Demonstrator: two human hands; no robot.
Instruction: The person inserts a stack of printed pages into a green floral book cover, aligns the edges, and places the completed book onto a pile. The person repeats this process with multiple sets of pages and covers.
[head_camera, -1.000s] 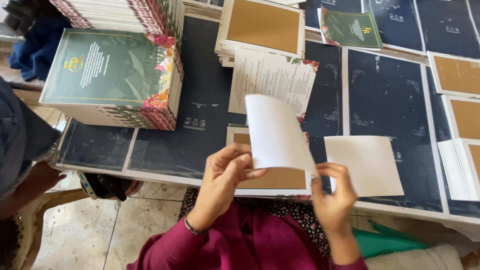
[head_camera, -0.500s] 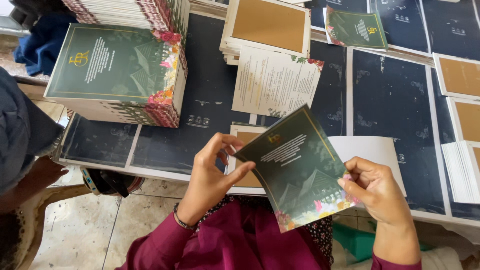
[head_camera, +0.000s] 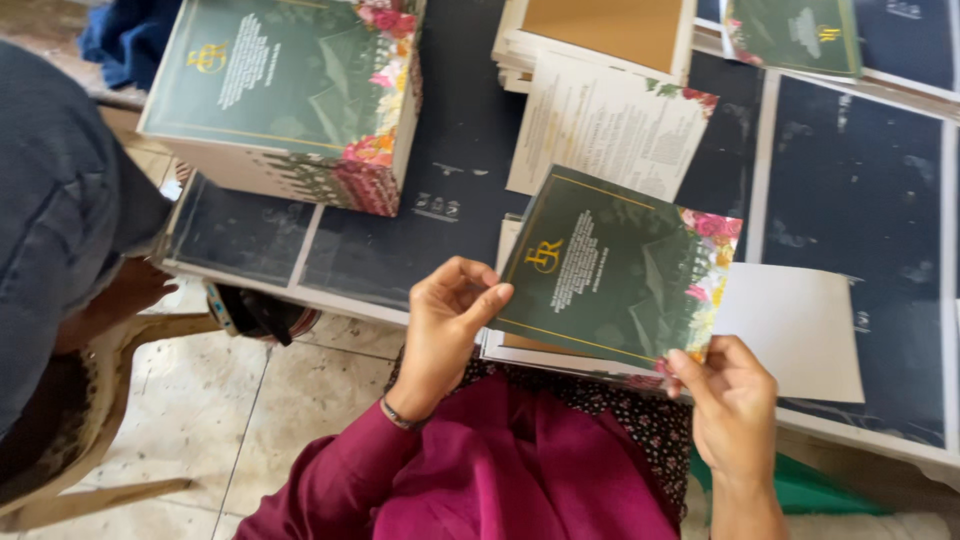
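A dark green card with gold print and a floral right edge is held flat, face up, above the table's near edge. My left hand pinches its left edge with fingertips and thumb. My right hand grips its lower right corner. Under the card lies a small pile with a tan sheet, mostly hidden. A blank white sheet rests on the table just right of the card.
A tall stack of green floral cards stands at the back left. A white printed sheet and a tan-topped pile lie behind. Dark blue sheets cover the table. Another person in grey sits at left.
A second ago the card showed its white back, held upright. I have turned it over; it now lies green face up between both hands, lower and flatter.
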